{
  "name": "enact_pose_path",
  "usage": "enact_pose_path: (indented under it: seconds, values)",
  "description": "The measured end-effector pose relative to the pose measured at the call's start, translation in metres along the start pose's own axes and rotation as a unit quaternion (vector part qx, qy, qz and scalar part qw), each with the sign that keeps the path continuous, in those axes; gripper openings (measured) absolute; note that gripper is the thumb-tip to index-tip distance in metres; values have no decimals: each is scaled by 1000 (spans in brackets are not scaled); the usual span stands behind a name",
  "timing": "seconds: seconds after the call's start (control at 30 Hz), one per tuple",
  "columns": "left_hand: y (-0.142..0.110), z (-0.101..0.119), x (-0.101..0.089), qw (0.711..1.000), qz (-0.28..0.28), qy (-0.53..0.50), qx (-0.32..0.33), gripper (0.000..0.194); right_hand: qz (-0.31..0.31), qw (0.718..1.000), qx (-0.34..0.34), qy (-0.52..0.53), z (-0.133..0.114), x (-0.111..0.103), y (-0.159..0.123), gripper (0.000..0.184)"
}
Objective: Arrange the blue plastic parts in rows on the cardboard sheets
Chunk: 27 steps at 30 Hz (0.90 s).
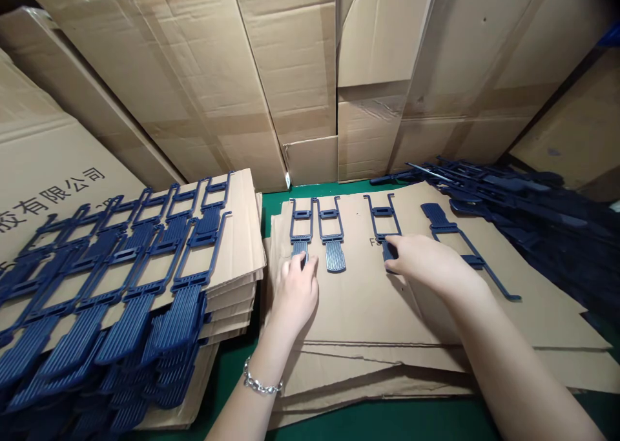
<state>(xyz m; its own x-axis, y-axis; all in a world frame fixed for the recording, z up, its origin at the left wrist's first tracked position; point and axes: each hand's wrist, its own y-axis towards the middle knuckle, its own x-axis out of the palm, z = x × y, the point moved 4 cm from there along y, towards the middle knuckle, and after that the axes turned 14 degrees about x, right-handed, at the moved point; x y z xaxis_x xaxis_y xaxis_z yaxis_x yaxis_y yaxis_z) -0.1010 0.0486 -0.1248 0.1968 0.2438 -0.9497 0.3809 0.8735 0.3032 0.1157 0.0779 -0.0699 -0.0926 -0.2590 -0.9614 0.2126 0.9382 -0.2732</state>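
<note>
On the top cardboard sheet [349, 312] lie several dark blue plastic frames with ribbed tabs. My left hand [296, 289] has its curled fingers at the tab of the leftmost frame [301, 225], covering the tab's lower end. Beside it lies a second frame [332, 228], untouched, its tab pointing at me. Farther right, my right hand [419, 260] pinches the tab of a third frame [385, 216] between thumb and fingers; that frame lies flat on the sheet. A fourth frame [460, 237] lies slanted beyond my right wrist, its tab pointing away.
At left stands a stack of cardboard sheets [237, 247] layered with rows of the same frames [145, 260]. A dark heap of parts [547, 221] fills the right side. Large cardboard boxes [194, 60] wall off the back. Green table surface [232, 376] shows between the stacks.
</note>
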Motion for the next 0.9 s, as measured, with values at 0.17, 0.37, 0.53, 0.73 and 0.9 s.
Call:
enact_pose_path:
  seconds: [0.17, 0.37, 0.53, 0.73, 0.9]
  values:
    - [0, 1, 0, 1000, 0, -4, 1, 40, -19, 999, -25, -10, -12, 9, -4, 48]
    - [0, 1, -1, 1000, -3, -13, 0, 35, -14, 1000, -9, -15, -28, 10, -11, 52]
    - [-1, 0, -1, 1000, -1, -22, 3, 34, 4, 999, -43, -5, -38, 21, -7, 56]
    - [-1, 0, -1, 1000, 14, -24, 6, 33, 19, 997, -74, 5, -48, 26, -13, 56]
    - [0, 0, -2, 999, 17, -27, 11, 33, 17, 997, -77, 5, -52, 26, -24, 54]
